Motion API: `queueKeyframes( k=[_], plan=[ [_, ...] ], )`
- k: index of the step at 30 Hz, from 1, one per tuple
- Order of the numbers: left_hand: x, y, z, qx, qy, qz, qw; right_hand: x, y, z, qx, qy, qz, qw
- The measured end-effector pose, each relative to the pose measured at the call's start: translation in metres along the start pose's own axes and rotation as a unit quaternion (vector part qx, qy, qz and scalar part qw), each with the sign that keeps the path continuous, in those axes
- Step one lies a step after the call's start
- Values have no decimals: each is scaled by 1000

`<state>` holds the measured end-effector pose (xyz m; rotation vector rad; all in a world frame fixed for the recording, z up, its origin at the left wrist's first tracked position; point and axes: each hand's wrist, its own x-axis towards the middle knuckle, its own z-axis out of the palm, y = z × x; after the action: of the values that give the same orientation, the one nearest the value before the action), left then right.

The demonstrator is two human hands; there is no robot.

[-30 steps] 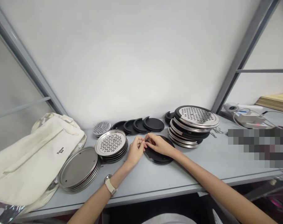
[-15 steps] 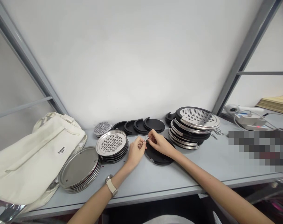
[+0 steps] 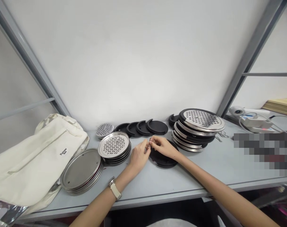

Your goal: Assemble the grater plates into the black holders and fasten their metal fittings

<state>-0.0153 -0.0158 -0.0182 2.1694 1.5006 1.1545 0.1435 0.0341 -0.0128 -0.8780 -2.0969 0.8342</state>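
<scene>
Both my hands meet over the left edge of a black round lid (image 3: 162, 157) lying on the grey table. Between their fingertips is a small shiny metal piece (image 3: 149, 145), mostly covered, its exact kind unclear. My left hand (image 3: 140, 155) is closed, with its fingers curled and pinching the piece. From the other side, my right hand (image 3: 164, 147) grips it between thumb and forefinger. Just left of my left hand stands a stack of round grater discs (image 3: 115, 145) with black rims. To the right of my right hand rises a taller stack of silver and black discs (image 3: 197, 129).
Several black notched lids (image 3: 157, 126) lean in a row by the wall, beside a small grater disc (image 3: 104, 130). Plain grey metal discs (image 3: 83, 168) are stacked left, near a cream bag (image 3: 39, 160). Metal hooks (image 3: 220, 136) lie at right, with a cabled white device (image 3: 252, 119) beyond.
My left hand has turned so that its back shows more, and its fingers have closed further around the metal piece. My right hand stays pinched beside it. The view has shifted slightly.
</scene>
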Motion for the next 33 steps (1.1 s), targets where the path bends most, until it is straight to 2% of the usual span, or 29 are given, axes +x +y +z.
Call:
queueKeyframes(
  k=[3, 5, 8, 11, 15, 17, 24, 29, 33],
  plan=[
    [0, 1, 1, 3, -12, -4, 1000, 1, 2, 0, 39, -1, 9, 999],
    [-1, 1, 1, -3, -22, -11, 1000, 2, 2, -2, 25, 29, 12, 999],
    [-2, 5, 1, -18, -50, 1, 999, 3, 1, -9, -74, 112, 6, 991],
    [-5, 12, -1, -18, -98, 73, 992, 4, 4, -16, -183, 153, -1, 971],
    [-8, 20, -6, 7, -186, 208, 960, 6, 13, -18, -233, 137, 15, 963],
    [-8, 20, -6, 20, -212, 242, 947, 6, 17, -17, -246, 127, 23, 961],
    [-6, 17, -6, 84, -207, 264, 938, 4, 27, -16, -288, 86, 70, 951],
    [-1, 17, -19, 122, -222, 283, 925, 3, 29, -17, -330, 92, 107, 933],
    [4, 10, -30, 199, -200, 278, 918, 0, 26, -14, -369, 96, 138, 914]
  ],
)
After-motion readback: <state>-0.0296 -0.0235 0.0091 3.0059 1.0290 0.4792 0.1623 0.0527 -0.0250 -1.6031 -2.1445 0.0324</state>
